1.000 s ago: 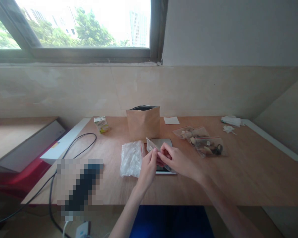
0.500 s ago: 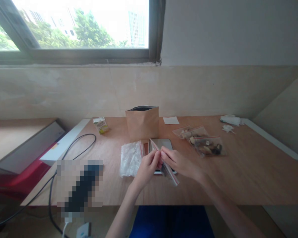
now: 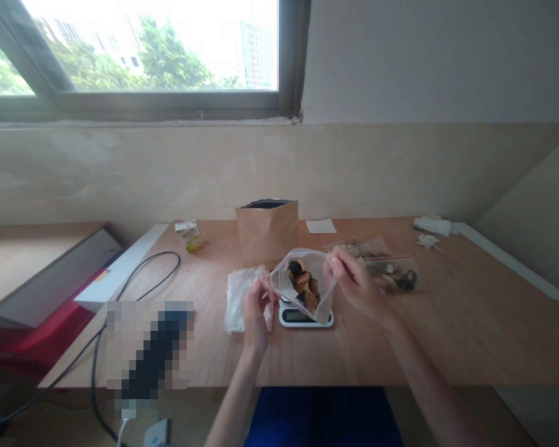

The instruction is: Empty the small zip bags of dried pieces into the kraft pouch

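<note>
A clear zip bag (image 3: 323, 305) is spread wide above the kitchen scale (image 3: 305, 318), its mouth facing me. Brown and black dried pieces (image 3: 305, 285) show inside it. My left hand (image 3: 258, 307) pinches the bag's left edge, and my right hand (image 3: 354, 279) grips its right edge. Most of the scale is hidden under the bag; its front with the display shows. Just behind my left hand lies a stack of clear plastic bags (image 3: 237, 304). Beyond the scale stands a brown paper pouch (image 3: 266, 233) with its top open.
Several filled zip bags (image 3: 395, 276) lie right of the scale. A small carton (image 3: 190, 236) and a black cable (image 3: 142, 264) are on the left. A white paper (image 3: 321, 226) lies at the back, and white crumpled plastic (image 3: 432, 226) far right. A pixelated dark object (image 3: 153, 354) sits front left.
My hands have moved apart, pulling the zip bag's mouth from closed to wide open. The dried pieces inside and the scale's display have come into view.
</note>
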Available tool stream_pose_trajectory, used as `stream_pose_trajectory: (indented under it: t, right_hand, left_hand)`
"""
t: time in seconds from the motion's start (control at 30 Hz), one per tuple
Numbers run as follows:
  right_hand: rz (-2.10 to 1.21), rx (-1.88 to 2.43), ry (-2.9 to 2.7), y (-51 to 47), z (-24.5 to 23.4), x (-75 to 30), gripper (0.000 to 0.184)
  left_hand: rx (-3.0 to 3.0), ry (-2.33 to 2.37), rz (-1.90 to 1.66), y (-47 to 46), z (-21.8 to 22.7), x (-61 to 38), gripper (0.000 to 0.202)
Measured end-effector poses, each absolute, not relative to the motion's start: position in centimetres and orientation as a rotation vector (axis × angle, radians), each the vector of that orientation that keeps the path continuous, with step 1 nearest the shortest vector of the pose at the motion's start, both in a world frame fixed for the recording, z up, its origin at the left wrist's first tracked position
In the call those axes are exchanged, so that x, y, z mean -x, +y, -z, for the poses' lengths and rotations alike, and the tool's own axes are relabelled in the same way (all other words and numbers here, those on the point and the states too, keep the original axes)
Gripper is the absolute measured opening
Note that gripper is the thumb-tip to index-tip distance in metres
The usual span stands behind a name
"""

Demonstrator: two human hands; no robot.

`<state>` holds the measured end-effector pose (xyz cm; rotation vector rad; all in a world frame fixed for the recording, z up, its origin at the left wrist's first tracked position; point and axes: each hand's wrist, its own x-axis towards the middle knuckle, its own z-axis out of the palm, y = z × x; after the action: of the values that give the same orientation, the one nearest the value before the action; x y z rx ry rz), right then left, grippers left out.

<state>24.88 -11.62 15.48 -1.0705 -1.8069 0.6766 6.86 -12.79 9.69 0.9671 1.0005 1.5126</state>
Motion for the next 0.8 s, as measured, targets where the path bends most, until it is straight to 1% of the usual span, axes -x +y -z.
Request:
stream_pose_trajectory:
  t: [0.03,0.1,0.2,0.27,0.37,0.43,0.47,0.6,0.7,0.8]
  right_hand:
    - [-0.698,1.023,-1.788,-11.8,-15.8,-24.3,0.03]
    - [-0.751,0.963,-1.749,-12.1,-16.2,-23.3,0.032]
    - [-0.875,0.951,-1.743,-12.0,-15.7,-22.5,0.035]
    - [-0.902,1.0,-1.767,-11.7,-14.9,-22.4,0.032]
    - [-0.752,1.047,-1.688,-11.6,-14.2,-22.8,0.019]
    - [-0.721,1.019,-1.585,-11.8,-14.4,-23.0,0.018]
    - [-0.758,1.006,-1.561,-12.0,-14.7,-23.1,0.02]
    - [-1.008,1.113,-1.643,-12.0,-15.1,-22.5,0.026]
    - [-1.258,1.115,-1.581,-11.0,-13.3,-21.4,0.034]
    - [-1.558,0.97,-1.332,-9.7,-10.9,-20.3,0.043]
  left_hand:
    - [-0.826,0.953,-1.537,-12.9,-9.1,-7.7,0.04]
    - [-0.631,0.888,-1.461,-13.2,-8.3,-9.4,0.035]
    - [-0.438,0.69,-1.373,-13.8,-8.2,-11.1,0.047]
    - [-0.363,0.603,-1.404,-13.8,-8.4,-11.2,0.053]
    - [-0.394,0.657,-1.486,-13.1,-8.4,-10.2,0.054]
    - [-0.488,0.766,-1.488,-12.2,-8.1,-9.4,0.057]
    - [-0.534,0.821,-1.489,-11.9,-7.8,-9.1,0.058]
    - [-0.71,1.046,-1.611,-11.1,-7.3,-8.6,0.054]
    - [-0.96,1.193,-1.636,-11.2,-7.5,-8.5,0.048]
    - [-1.222,1.366,-1.534,-11.1,-7.8,-8.0,0.04]
